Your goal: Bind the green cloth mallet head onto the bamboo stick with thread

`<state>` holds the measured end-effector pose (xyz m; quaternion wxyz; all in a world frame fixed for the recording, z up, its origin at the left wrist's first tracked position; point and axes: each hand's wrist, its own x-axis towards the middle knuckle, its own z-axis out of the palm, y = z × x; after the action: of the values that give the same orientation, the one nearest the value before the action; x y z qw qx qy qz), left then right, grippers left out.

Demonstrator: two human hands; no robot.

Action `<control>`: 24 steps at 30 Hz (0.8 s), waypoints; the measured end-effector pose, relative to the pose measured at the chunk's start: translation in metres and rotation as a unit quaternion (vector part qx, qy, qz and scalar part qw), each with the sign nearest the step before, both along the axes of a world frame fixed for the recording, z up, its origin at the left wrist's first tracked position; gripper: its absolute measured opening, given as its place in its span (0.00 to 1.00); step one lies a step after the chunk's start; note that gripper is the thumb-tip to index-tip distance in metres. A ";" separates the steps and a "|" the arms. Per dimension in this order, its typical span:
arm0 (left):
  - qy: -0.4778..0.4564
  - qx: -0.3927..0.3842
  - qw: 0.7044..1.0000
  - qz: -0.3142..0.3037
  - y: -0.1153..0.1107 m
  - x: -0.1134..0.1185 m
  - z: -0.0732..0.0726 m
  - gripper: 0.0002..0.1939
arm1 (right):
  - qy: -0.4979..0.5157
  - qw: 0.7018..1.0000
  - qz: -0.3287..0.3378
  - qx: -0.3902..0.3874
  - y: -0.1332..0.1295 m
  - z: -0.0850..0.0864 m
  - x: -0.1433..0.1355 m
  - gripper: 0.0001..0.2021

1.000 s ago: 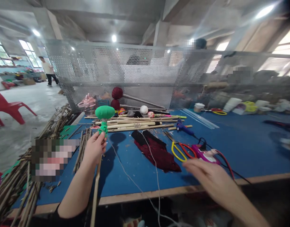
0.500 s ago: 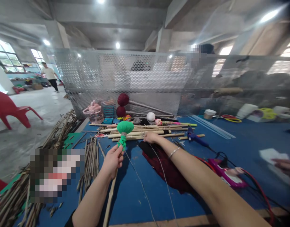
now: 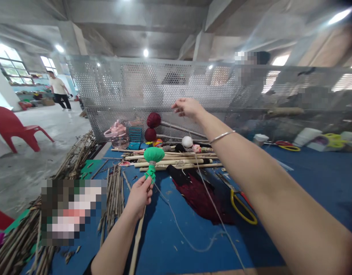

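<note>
My left hand (image 3: 141,192) is closed round a wooden stick (image 3: 138,238), just under its green cloth-covered head (image 3: 154,154). Grey cord is wound below the round head, and the gathered green cloth hangs under it. My right hand (image 3: 187,107) is raised in front of the mesh screen, fingers curled, with a thin grey string (image 3: 206,183) hanging from it. The string runs down over the blue table, and another stretch of it loops from the stick. Dark red cloth (image 3: 197,194) with a black end lies on the table below my right hand.
Yellow-and-red scissors (image 3: 243,208) lie by the dark red cloth. Bundles of twigs (image 3: 115,191) lie at the left, pale sticks (image 3: 176,162) across the back. Two maroon-headed sticks (image 3: 153,120) lean by the mesh screen (image 3: 121,88). A person (image 3: 59,89) walks at the far left.
My right hand has risen from the pale sticks to in front of the screen, drawing the string up. The scissors now show. My left hand still holds the stick.
</note>
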<state>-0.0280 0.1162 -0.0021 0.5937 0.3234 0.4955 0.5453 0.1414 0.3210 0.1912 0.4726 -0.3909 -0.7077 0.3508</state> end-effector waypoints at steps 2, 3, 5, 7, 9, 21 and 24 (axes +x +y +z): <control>-0.001 0.000 1.000 0.001 0.001 -0.001 -0.002 0.19 | 0.008 0.999 -0.009 0.042 -0.006 0.021 -0.002 0.07; 0.000 0.002 1.000 0.001 0.002 -0.001 -0.003 0.19 | 0.012 0.998 -0.019 0.066 -0.010 0.030 -0.003 0.07; 0.001 0.003 1.000 0.001 0.003 -0.001 -0.005 0.19 | 0.018 0.992 -0.043 0.115 -0.021 0.047 -0.002 0.07; 0.002 0.004 1.000 0.000 0.003 -0.001 -0.006 0.18 | 0.027 0.983 -0.067 0.169 -0.035 0.062 0.003 0.08; 0.005 0.007 1.000 -0.001 0.002 -0.002 -0.007 0.19 | 0.041 0.970 -0.077 0.226 -0.055 0.073 0.010 0.08; 0.009 0.023 1.000 -0.013 -0.005 0.001 0.000 0.18 | -0.420 0.902 0.051 -0.087 -0.178 -0.103 0.086 0.07; 0.023 0.033 0.998 -0.042 -0.014 0.012 0.003 0.18 | -0.266 0.960 -0.081 -0.021 -0.184 -0.150 0.066 0.14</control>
<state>-0.0165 0.1024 0.0010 0.5937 0.3754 0.4769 0.5283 0.2070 0.1366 0.0414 0.2860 -0.5362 -0.7660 0.2097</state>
